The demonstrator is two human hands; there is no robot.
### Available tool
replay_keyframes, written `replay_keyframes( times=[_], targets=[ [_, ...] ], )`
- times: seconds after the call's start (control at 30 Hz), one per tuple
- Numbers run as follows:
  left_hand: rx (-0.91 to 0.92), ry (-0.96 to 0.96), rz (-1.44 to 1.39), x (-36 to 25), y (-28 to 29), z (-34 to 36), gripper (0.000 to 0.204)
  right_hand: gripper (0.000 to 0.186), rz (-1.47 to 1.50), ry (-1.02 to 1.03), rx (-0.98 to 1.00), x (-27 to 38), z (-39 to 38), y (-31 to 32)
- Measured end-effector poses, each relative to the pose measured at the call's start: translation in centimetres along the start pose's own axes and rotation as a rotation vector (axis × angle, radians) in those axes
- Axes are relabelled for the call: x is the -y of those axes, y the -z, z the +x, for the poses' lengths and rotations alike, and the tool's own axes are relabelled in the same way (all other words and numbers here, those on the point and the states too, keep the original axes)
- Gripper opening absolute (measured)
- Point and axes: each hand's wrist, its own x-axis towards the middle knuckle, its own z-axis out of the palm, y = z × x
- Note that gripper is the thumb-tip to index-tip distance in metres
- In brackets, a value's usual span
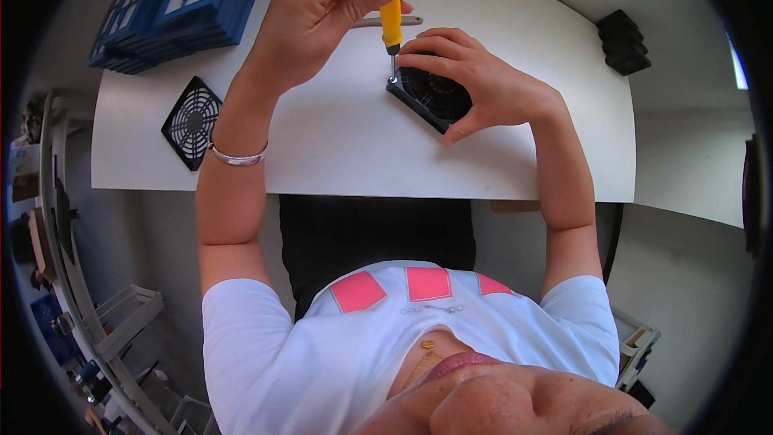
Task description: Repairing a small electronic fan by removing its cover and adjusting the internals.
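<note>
My left hand (330, 20) grips a yellow-handled screwdriver (390, 10), held upright with its metal tip at a silver screw or fitting on the near-left corner of a black square fan-like part (417, 101). My right hand (495, 89) holds that part against the white table (322, 145), fingers over its top and thumb along its near side. A black square grille (193, 122) lies flat on the table to the left of my left forearm. A thin grey tool (409, 21) lies behind the screwdriver, partly hidden by my left hand.
A blue plastic drawer cabinet (193, 4) stands at the back left, black stacked bins (622, 42) at the back right. A metal trolley with shelves (129, 310) is left of the table. A dark object sits at the table's far edge.
</note>
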Motion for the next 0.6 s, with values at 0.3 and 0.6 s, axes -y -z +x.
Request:
replay_keyframes(
  times=[0.3,0.6],
  targets=[
    [-0.117,-0.075,0.19,-2.5,-0.8,0.7,0.024,0.105,-0.009,-0.103,-0.121,1.8,1.0,-2.8],
    [-0.287,0.029,0.317,-2.6,-0.9,0.6,0.023,0.102,-0.167,-0.129,-0.266,3.3,1.8,-4.3]
  ],
)
